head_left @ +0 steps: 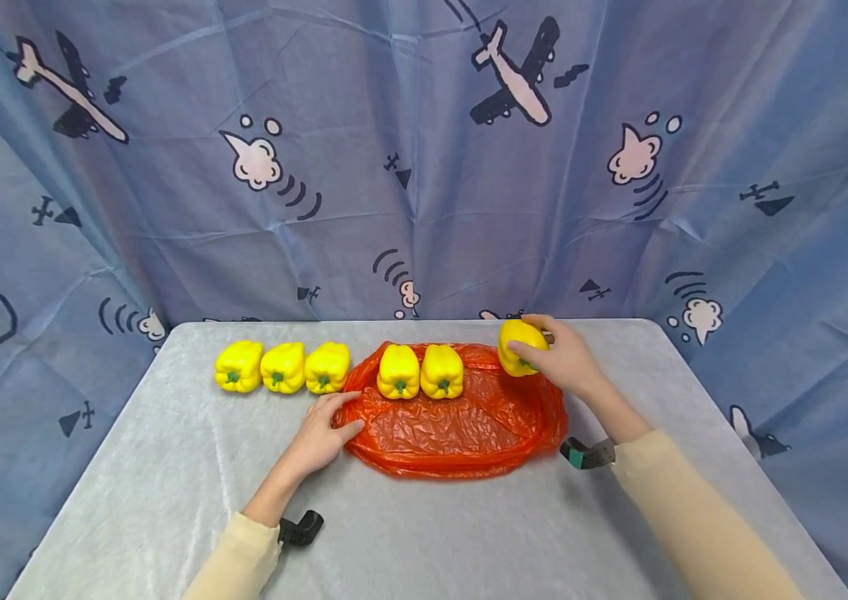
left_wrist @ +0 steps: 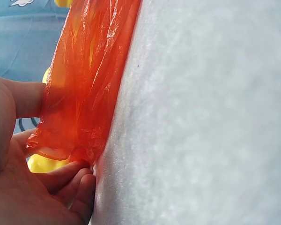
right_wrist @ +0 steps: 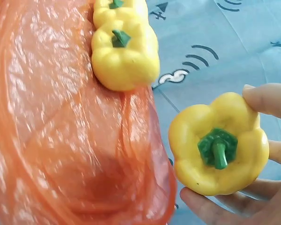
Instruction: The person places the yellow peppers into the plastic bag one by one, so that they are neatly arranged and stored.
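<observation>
A red plastic bag (head_left: 454,433) lies spread on the table, with two yellow bell peppers (head_left: 398,372) (head_left: 442,372) side by side along its back part. At the bag's left edge, my left hand (head_left: 322,433) holds the thin film between thumb and fingers; in the left wrist view, film partly covers the fingertips. Over the bag's back right corner, my right hand (head_left: 554,354) grips another yellow bell pepper (right_wrist: 218,143) by its sides. Its green stem faces the camera in the right wrist view, and it is apart from the other two.
Left of the bag, three more yellow bell peppers (head_left: 283,367) stand in a row on the pale grey table (head_left: 168,467). Behind the table hangs a blue curtain (head_left: 363,167) with printed planes. A dark wrist device (head_left: 302,528) sits below the left hand.
</observation>
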`<state>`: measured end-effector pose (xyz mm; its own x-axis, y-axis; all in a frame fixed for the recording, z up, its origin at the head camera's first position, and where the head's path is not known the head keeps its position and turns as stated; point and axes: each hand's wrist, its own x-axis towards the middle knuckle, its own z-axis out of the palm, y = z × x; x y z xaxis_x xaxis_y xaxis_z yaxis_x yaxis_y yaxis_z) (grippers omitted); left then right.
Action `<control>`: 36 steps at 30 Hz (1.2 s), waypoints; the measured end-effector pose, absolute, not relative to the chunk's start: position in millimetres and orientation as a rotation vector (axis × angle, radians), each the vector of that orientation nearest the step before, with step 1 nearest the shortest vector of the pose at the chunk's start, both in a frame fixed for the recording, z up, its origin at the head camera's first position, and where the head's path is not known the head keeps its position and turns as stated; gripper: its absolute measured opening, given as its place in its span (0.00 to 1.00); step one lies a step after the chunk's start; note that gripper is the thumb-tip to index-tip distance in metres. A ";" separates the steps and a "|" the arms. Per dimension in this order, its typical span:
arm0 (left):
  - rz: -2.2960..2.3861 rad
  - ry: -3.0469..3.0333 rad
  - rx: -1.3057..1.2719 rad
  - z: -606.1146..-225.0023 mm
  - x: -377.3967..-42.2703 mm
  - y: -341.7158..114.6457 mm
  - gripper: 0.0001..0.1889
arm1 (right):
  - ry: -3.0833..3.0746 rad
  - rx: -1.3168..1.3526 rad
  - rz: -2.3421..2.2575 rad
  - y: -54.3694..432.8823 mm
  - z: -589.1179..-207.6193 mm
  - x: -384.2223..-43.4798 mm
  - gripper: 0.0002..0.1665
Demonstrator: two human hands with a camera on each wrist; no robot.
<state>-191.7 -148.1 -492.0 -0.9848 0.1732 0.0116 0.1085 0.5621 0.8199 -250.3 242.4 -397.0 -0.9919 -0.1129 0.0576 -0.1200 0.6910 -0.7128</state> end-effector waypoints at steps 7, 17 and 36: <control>1.414 2.718 0.250 -491.6 -191.4 -148.7 0.26 | -2.867 0.219 1.218 225.4 -412.0 -257.8 0.43; 1.416 2.719 0.248 -492.5 -191.1 -148.8 0.26 | -2.897 0.194 1.206 207.0 -426.8 -263.5 0.42; 1.432 2.711 0.249 -491.9 -191.2 -148.2 0.27 | -3.043 0.178 1.097 191.2 -438.3 -264.2 0.41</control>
